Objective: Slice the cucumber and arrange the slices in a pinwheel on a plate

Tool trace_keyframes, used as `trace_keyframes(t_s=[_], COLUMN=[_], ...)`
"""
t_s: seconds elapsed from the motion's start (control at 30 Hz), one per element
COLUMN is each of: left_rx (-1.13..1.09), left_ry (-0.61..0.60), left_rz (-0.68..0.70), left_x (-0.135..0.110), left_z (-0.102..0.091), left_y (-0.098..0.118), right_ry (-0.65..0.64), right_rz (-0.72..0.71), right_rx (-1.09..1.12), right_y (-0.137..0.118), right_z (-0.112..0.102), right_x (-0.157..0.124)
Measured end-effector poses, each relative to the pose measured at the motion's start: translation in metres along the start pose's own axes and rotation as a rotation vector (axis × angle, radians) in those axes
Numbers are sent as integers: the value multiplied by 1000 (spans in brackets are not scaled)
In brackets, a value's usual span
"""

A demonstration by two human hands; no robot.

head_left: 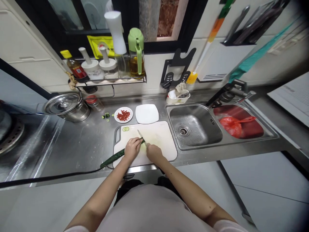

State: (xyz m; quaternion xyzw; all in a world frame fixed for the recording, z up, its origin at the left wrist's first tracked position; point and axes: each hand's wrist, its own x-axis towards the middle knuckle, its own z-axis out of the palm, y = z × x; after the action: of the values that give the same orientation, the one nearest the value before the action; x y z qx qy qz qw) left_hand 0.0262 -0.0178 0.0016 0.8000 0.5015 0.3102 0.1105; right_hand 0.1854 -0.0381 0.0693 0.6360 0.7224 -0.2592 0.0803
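A long dark green cucumber lies at a slant across the left half of a white cutting board, its far-left end past the board's edge. My left hand is closed over the cucumber near its cut end. In my right hand is a kitchen knife, its handle hidden in my fist and its blade pointing away from me, beside the cucumber's cut end. A few pale cucumber slices rest at the board's upper left corner.
Behind the board stand a plate of chopped red pieces and a white square plate. Dark green scraps lie left of them. A steel pot is at the left; the sink at right has a red bag.
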Motion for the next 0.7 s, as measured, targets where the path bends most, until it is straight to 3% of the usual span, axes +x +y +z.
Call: trace_keyframes(t_s=[0.47, 0.7], left_rx=[-8, -20], left_ry=[1, 2], left_rz=[-23, -28], left_x=[0, -1], left_z=[0, 0], left_y=[0, 1], right_ry=[-52, -12], right_rz=[45, 8], right_rx=[-27, -17], right_y=[-3, -4], right_z=[1, 0], right_x=[1, 9])
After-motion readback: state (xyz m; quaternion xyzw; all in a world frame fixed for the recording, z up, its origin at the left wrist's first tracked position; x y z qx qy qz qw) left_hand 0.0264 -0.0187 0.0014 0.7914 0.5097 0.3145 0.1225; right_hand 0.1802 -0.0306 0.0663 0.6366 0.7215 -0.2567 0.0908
